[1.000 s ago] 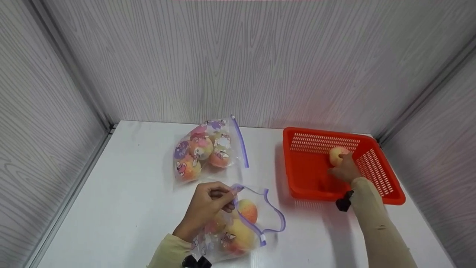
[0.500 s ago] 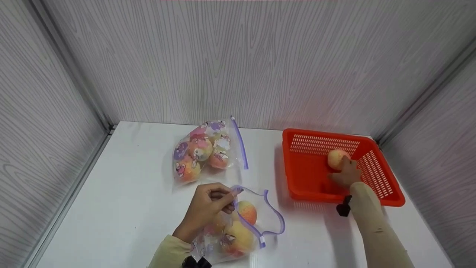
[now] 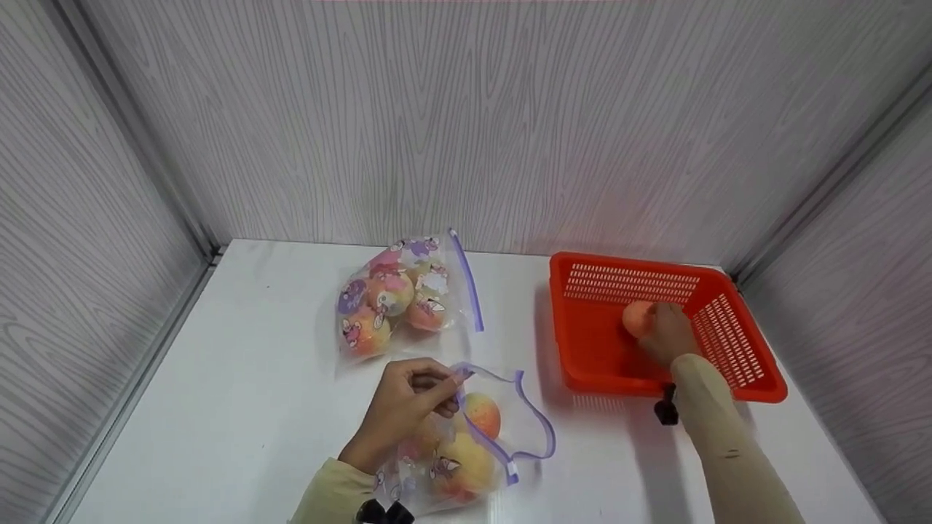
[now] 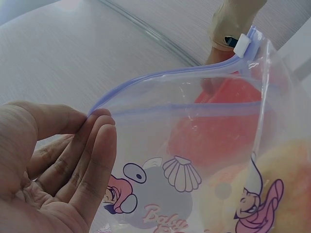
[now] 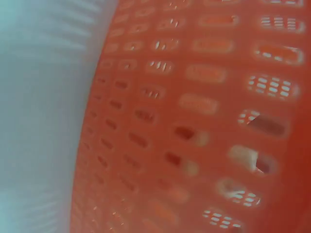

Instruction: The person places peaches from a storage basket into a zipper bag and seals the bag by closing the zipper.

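Observation:
My left hand pinches the purple rim of a clear zip bag between thumb and fingertips. The bag's mouth gapes towards the right, and its white slider sits at the far end of the zip. Inside lie several yellow-red peaches. Over at the right, my right hand is down in a red plastic basket, its fingers on a peach. In the right wrist view the slotted basket wall hides that hand's grip.
A second zip bag, printed with cartoon figures and filled with several peaches, lies behind the left hand with its purple zip facing right. All stand on a white table enclosed by grey wood-grain panels.
In the basket, the peach has shifted a little left and turned its orange side up, and my right hand has moved left with it. The left hand keeps its hold on the bag rim.

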`<state>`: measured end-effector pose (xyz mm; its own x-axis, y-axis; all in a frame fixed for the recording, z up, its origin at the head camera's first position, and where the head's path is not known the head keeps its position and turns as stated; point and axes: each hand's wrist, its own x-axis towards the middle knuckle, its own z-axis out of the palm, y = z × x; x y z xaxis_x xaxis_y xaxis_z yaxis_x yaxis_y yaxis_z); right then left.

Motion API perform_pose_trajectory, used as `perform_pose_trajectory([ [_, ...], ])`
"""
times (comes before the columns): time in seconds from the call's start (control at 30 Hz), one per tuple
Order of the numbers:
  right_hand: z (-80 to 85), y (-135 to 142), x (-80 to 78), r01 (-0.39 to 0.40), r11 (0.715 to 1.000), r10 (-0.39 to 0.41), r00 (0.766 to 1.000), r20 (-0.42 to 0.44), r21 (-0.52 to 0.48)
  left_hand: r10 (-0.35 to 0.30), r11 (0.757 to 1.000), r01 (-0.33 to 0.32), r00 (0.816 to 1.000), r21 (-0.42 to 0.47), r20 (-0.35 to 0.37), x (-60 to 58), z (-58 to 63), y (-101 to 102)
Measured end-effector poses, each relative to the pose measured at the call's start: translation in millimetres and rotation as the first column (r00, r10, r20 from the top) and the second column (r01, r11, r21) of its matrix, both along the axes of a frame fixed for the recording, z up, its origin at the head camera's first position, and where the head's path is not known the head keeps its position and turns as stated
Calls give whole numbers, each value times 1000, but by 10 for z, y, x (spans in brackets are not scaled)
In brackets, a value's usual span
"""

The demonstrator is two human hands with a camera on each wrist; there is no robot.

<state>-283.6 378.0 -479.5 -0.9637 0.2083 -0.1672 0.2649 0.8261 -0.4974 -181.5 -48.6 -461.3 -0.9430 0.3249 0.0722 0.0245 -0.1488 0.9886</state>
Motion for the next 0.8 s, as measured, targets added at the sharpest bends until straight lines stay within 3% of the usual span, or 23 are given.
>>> perform_pose_trajectory([
  [0.17, -10, -58, 12, -30, 996, 26, 999, -44, -84, -1, 1000, 1, 1000, -3, -9, 4, -1, -16],
  [0.3, -3, -87, 24, -60, 998, 57, 996, -69, -35, -14, 1000, 14, 1000, 0, -23, 6, -3, -27],
  [0.47, -14, -95, 30, -103, 994, 102, 994, -30, -23, -22, 1000, 22, 998, 2, -54, 6, -26, -17],
  [0.8, -5, -138, 145, -32, 995, 27, 998, -57, -90, 2, 1000, -2, 1000, 4, -27, 26, -3, -19],
])
